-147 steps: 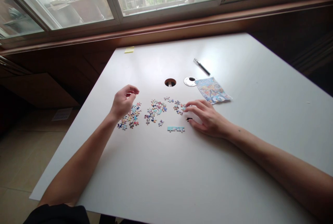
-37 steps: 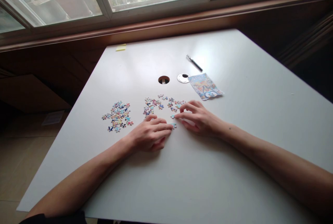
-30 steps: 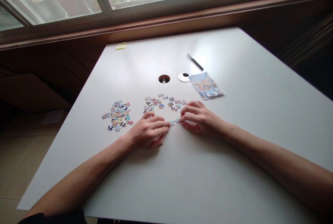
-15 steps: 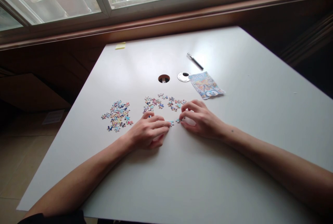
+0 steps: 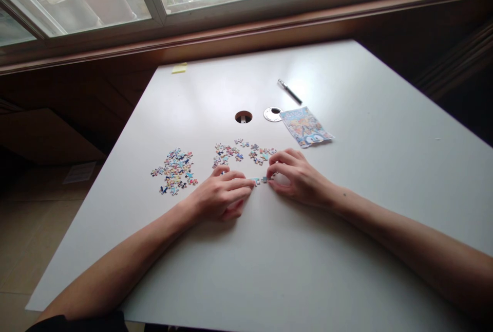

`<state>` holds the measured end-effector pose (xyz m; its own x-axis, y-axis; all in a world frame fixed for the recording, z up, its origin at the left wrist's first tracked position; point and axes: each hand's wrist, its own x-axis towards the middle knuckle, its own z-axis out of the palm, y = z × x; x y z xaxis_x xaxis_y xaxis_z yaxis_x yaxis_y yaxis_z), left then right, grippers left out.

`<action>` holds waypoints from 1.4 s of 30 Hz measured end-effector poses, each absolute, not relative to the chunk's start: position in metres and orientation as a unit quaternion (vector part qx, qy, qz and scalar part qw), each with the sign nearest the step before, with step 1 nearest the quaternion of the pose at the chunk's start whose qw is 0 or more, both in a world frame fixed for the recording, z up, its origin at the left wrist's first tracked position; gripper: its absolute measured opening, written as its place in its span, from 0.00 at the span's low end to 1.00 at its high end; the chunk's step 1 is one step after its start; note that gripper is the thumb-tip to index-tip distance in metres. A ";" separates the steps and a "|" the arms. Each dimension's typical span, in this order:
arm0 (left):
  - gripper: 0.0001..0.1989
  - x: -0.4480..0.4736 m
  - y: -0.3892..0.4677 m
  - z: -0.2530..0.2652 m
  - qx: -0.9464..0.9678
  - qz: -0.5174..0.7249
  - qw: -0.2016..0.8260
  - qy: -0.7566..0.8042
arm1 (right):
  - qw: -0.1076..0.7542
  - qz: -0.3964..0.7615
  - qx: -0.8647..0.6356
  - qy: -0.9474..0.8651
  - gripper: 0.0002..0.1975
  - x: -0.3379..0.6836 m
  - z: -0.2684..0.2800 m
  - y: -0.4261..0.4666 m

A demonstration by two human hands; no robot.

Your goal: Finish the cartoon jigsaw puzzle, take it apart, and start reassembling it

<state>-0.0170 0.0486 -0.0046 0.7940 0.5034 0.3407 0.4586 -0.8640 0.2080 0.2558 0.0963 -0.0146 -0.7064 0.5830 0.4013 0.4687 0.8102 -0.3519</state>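
My left hand (image 5: 225, 193) rests on the white table, its fingertips closed on a light-blue jigsaw piece (image 5: 257, 182) that is partly hidden under them. Opposite it, my right hand (image 5: 290, 175) pinches another small jigsaw piece (image 5: 264, 180) between thumb and forefinger. The two pieces lie very close together; whether they interlock is too small to tell. Just beyond my hands are a loose cluster of puzzle pieces (image 5: 225, 153) and a second cluster (image 5: 259, 154), partly behind my right fingers. A denser pile of pieces (image 5: 175, 170) lies to the left.
A printed picture sheet (image 5: 307, 126) lies beyond my right hand, by a round cover (image 5: 272, 114) and a black-and-silver pen (image 5: 289, 91). The table (image 5: 308, 270) has a round hole (image 5: 243, 117) and a yellow sticky note (image 5: 179, 68) at its far edge.
The piece in my right hand has come closer to the one at my left fingertips, narrowing the gap. The clusters, sheet and pen lie as before; the view has shifted slightly.
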 end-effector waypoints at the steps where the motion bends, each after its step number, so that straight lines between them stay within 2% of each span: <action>1: 0.13 -0.017 0.049 -0.004 0.946 0.193 0.058 0.255 | 0.255 0.110 -0.284 -0.918 0.02 0.256 -0.015 0.096; 25: 0.15 -0.016 0.051 -0.004 0.951 0.185 0.042 0.242 | 0.258 0.080 -0.254 -0.929 0.04 0.258 -0.017 0.097; 34: 0.15 -0.015 0.050 -0.003 0.952 0.187 0.038 0.241 | 0.261 0.085 -0.218 -0.937 0.08 0.260 -0.018 0.098; 42: 0.15 -0.016 0.050 -0.003 0.952 0.181 0.033 0.244 | 0.259 0.088 -0.214 -0.938 0.08 0.259 -0.019 0.100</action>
